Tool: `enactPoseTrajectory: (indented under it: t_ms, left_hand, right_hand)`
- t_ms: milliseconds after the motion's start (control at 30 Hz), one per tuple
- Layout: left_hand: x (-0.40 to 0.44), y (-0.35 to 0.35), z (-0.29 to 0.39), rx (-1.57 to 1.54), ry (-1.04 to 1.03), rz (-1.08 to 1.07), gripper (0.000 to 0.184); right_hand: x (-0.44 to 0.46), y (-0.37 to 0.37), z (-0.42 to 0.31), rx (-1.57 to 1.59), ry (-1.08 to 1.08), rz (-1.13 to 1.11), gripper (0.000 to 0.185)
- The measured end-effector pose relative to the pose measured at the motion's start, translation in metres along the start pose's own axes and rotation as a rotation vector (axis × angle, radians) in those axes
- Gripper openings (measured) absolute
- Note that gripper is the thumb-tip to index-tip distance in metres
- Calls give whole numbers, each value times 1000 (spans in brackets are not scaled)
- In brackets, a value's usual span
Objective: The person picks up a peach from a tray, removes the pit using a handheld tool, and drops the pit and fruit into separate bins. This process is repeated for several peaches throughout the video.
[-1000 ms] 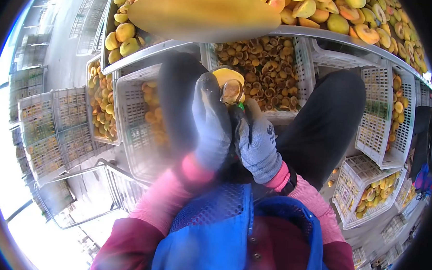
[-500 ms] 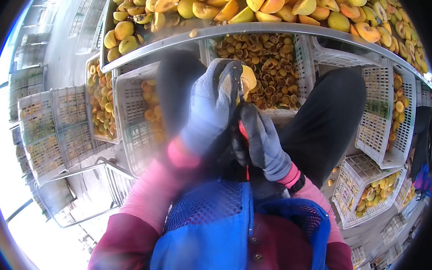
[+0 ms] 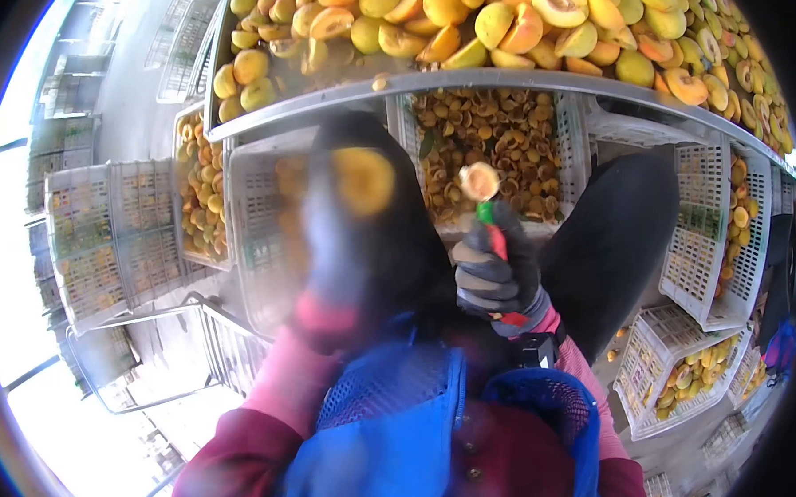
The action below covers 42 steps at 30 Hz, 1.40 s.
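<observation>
A peach half [image 3: 364, 181], hollow side showing, is at the fingers of my gloved left hand [image 3: 329, 232]; motion smears both. My gloved right hand [image 3: 500, 272] is closed around the red and green handle of a pitting tool [image 3: 496, 238]. At the tool's upper end sits a cut-out peach pit [image 3: 481, 181] with some flesh around it; it hides the tool's tip. Below and beyond it stands a crate [image 3: 573, 149] of scooped-out pits [image 3: 487, 132], between my knees.
Many peach halves [image 3: 514, 27] are heaped on a metal-edged table [image 3: 405, 78] in front. A crate of peach halves [image 3: 254, 242] stands left of my left leg. On the right are more white crates [image 3: 696, 235] with fruit. Stacked crates [image 3: 105, 236] stand far left.
My hands have come apart. The left carries the peach half to the left; the right has pulled back with the tool, and the cut-out pit now shows at its end.
</observation>
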<state>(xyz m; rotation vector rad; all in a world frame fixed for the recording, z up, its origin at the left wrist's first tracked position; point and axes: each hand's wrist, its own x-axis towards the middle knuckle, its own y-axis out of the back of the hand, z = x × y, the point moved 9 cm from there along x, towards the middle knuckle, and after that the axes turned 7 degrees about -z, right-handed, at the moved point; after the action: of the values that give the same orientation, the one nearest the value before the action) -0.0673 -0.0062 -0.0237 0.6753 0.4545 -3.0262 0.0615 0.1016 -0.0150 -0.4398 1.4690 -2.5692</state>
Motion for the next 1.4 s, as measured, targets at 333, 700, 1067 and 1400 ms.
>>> enactPoseTrajectory:
  t_ms: [333,700,1067,1400]
  left_hand:
    - [80,-85,96,1371,-455,-187,44]
    - [118,-122,58,1185,-649,-375,25]
    - [166,-146,38,1485,-406,-314,54]
    - [21,-123,22,936,-430,-806,35]
  right_hand:
    - [3,62,-24,-99,-37,263,48]
    - [4,-14,-62,-655,233,488,46]
    - [-4,47,-74,-776,158,815,50]
    - [20,-22,-80,-1009,339,660,28]
